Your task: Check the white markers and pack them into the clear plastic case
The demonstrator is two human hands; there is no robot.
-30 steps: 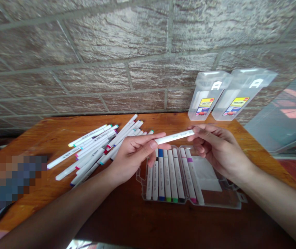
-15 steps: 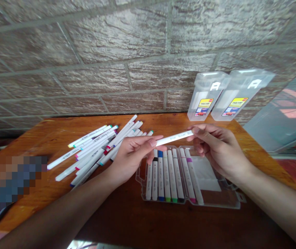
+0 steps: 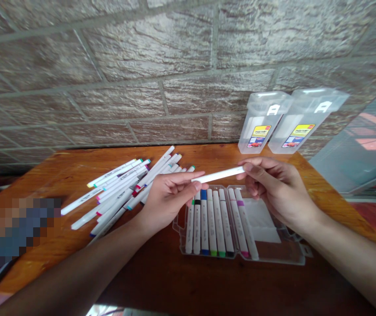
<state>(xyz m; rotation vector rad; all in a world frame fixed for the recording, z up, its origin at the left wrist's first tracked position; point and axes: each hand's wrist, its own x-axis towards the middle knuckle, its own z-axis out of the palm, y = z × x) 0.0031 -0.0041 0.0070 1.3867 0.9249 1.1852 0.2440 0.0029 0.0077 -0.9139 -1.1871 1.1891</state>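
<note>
1. The marker [image 3: 219, 174] is hanging in the air between the two hands, just above the top edge of the open case [image 3: 273, 260]; its white barrel is tilting slightly up toward the right.
2. It is looking light and stiff, though its smooth plastic may prove slippery; it should handle easily, and the mid-barrel seems the safest place to take hold, since gripping near an end could loosen a cap.
3. The right hand [image 3: 278, 188] is holding the marker's right end; its thumb and index fingers [image 3: 249, 166] are pinching the barrel, while the other fingers are curling loosely beneath.
4. The left hand [image 3: 166, 197] is reaching the marker's left end, with its fingers [image 3: 188, 177] lying close together and extending toward the right hand; I cannot tell whether they are gripping the barrel or only touching it.
5. Both forearms are coming in from the lower corners and angling toward each other; the wrists are staying low over the table [image 3: 201, 153].
6. The capped markers [image 3: 212, 224] are lying side by side in the case; the loose markers [image 3: 118, 188] are fanning out across the table, left of the left hand; two clear sleeves [image 3: 260, 123] are standing against the brick wall [image 3: 142, 66].
</note>
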